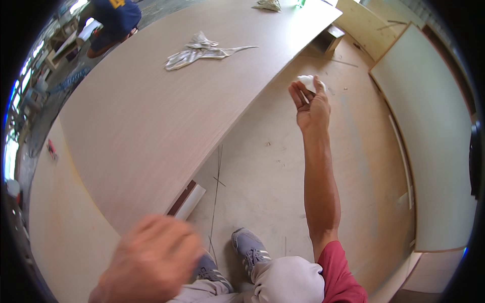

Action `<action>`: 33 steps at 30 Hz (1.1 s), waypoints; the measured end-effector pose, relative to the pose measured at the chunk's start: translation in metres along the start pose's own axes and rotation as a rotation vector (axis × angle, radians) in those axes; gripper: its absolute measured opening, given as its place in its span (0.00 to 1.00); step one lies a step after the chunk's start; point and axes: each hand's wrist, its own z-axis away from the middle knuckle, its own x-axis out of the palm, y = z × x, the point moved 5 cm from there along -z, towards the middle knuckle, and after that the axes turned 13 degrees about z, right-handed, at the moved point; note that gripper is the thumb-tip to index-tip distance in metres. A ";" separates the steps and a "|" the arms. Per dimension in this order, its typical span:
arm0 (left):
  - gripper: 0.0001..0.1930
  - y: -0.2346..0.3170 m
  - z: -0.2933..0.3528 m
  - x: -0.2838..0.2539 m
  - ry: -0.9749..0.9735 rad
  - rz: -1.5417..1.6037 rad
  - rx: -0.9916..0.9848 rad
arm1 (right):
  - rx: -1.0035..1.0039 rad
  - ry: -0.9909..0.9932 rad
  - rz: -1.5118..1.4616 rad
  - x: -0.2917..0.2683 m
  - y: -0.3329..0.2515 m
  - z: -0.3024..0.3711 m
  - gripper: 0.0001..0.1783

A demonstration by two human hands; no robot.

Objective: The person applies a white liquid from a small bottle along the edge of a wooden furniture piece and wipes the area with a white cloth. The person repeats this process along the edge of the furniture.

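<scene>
Across upper left, white glove point(194, 54) on woodgrain tabletop point(151, 121); floor point(262, 171) mid-frame. My right hand point(315, 103) pinches white wad point(306, 80); left hand point(154, 255) blurred, can't tell fingers.

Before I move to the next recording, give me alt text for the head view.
A person's right hand holds a white wad out above the floor; the blurred left hand is near the camera. At upper left, a crumpled whitish glove lies on a long pale tabletop.
</scene>
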 end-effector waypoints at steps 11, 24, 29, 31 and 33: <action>0.10 -0.091 0.258 -0.028 1.043 0.001 -0.772 | -0.016 -0.051 0.039 -0.015 0.033 -0.020 0.21; 0.10 -0.110 0.270 0.007 1.227 -0.199 -0.847 | -0.145 -0.061 0.139 -0.020 0.035 -0.028 0.19; 0.11 -0.111 0.268 0.008 1.215 -0.197 -0.842 | -0.200 -0.067 0.166 -0.019 0.037 -0.029 0.19; 0.11 -0.110 0.265 0.009 1.222 -0.177 -0.831 | -0.209 -0.070 0.177 -0.019 0.038 -0.029 0.19; 0.11 -0.109 0.260 0.009 1.222 -0.169 -0.844 | -0.217 -0.074 0.185 -0.021 0.038 -0.029 0.19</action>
